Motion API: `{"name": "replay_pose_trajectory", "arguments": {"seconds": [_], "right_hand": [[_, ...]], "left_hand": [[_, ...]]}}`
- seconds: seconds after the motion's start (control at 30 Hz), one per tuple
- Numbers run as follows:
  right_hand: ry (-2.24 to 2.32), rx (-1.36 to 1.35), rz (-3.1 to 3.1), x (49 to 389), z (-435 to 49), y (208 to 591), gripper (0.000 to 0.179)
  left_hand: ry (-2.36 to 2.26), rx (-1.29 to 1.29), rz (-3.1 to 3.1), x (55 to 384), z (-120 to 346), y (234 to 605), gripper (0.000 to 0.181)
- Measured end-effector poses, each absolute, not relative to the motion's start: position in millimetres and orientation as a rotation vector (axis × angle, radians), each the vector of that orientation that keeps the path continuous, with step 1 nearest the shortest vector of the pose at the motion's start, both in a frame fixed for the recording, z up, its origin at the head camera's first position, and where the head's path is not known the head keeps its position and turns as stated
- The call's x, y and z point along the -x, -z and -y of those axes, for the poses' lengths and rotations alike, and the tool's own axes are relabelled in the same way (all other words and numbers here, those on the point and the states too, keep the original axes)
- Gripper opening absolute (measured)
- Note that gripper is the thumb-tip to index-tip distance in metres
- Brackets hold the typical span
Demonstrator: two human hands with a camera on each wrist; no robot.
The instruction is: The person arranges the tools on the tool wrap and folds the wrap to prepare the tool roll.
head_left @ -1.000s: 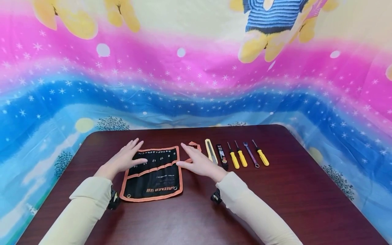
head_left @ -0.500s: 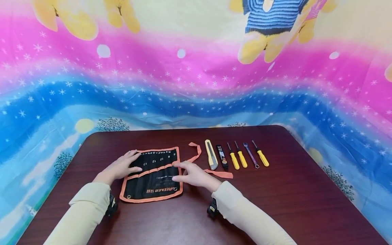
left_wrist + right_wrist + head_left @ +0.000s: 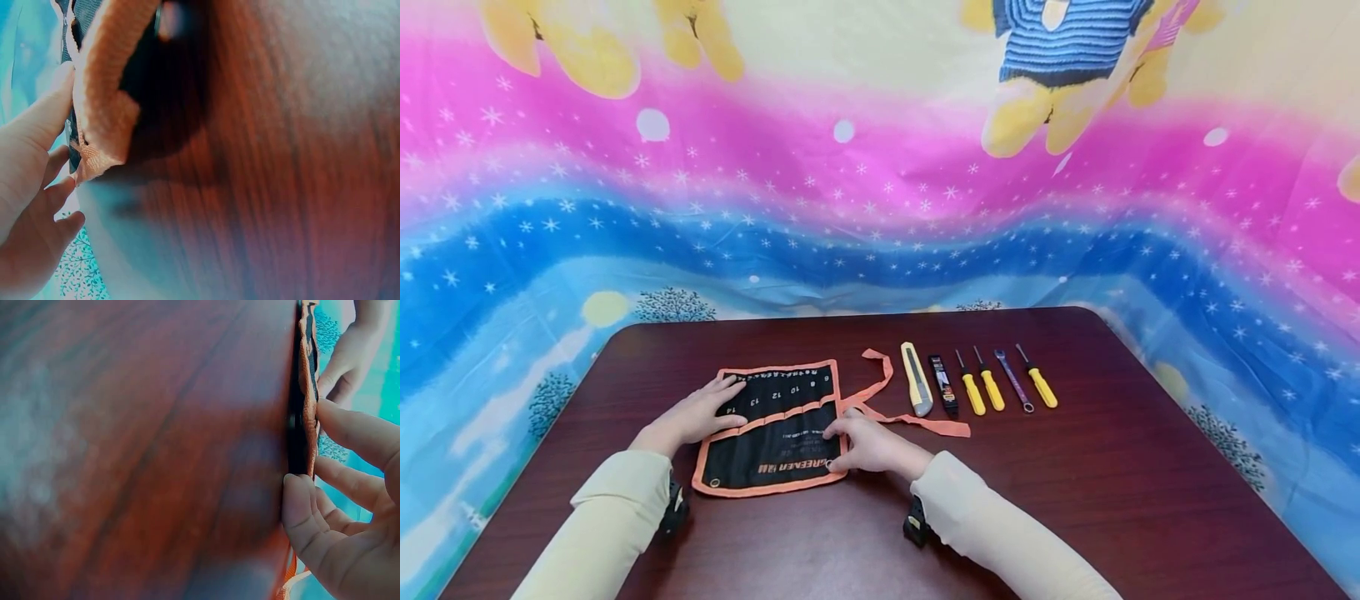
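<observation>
A black tool pouch with orange trim lies spread on the table, its lower pocket lettered and its upper slots numbered. Over its left border rests my left hand, fingers extended and loosely bent. At the lower right border my right hand touches the cloth with fingertips and thumb apart. The left wrist view has the thick orange trim close beside the left hand. In the right wrist view the pouch edge appears side-on, with right fingertips against it.
Orange tie straps trail from the pouch's right side. Beyond them lie a yellow utility knife, a black packet, yellow-handled screwdrivers and a combination wrench in a row. A printed cloth hangs behind the table.
My right hand has come down and nearer along the pouch's right border, uncovering the straps. My left hand has lowered onto the left border. The pouch and tools stay in place.
</observation>
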State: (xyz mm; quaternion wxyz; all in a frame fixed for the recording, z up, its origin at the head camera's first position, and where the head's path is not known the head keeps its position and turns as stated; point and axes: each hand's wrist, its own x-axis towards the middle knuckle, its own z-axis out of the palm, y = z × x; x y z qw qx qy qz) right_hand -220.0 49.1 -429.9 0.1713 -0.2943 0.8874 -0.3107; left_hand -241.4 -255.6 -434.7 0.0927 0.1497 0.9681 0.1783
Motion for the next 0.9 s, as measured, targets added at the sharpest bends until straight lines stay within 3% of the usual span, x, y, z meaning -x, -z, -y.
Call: {"name": "replay_pose_trajectory", "arguments": {"seconds": [0.9], "right_hand": [[0.647, 0.881, -2.617, 220, -36, 426, 0.032]], "left_hand": [[-0.480, -0.344, -2.842, 213, 263, 425, 0.075]]}}
